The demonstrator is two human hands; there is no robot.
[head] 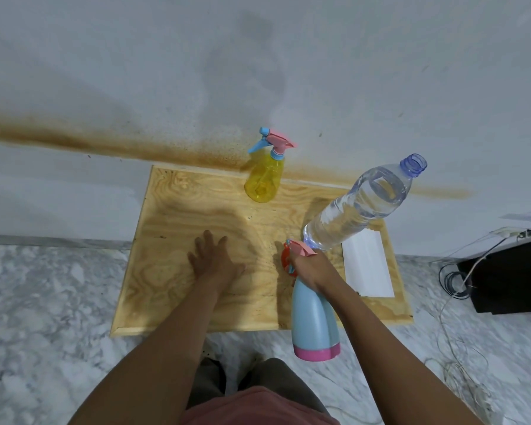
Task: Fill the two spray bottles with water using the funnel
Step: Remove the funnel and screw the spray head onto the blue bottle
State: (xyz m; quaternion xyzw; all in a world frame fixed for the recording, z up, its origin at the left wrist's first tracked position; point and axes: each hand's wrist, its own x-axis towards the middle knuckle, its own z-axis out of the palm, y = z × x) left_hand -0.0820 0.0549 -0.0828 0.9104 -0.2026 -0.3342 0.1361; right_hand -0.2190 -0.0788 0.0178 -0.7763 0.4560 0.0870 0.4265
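Blue bottle axis: I see the blue spray bottle [313,317] with its long axis running away from me, pink base nearest me, red-and-pink spray head [292,256] at the far end, trigger turned to the left.
Right hand: my right hand [308,268] is wrapped around that bottle's neck just under the spray head; the body hangs below the hand towards me.
Left hand: my left hand [215,260] lies flat on the wooden board [172,216], fingers spread, holding nothing, well to the left of the blue bottle.
Water bottle: a clear water bottle [359,207] stands uncapped just beyond the right hand, mouth leaning up and to the right.
Yellow bottle: the yellow spray bottle [264,179] stands upright far beyond both hands, at the board's far edge, nozzle to the left.
Hard to make out: my fingers hide the blue bottle's neck; I cannot tell whether its base rests on anything.
Right of the hand: a white sheet [367,265] lies on the board.
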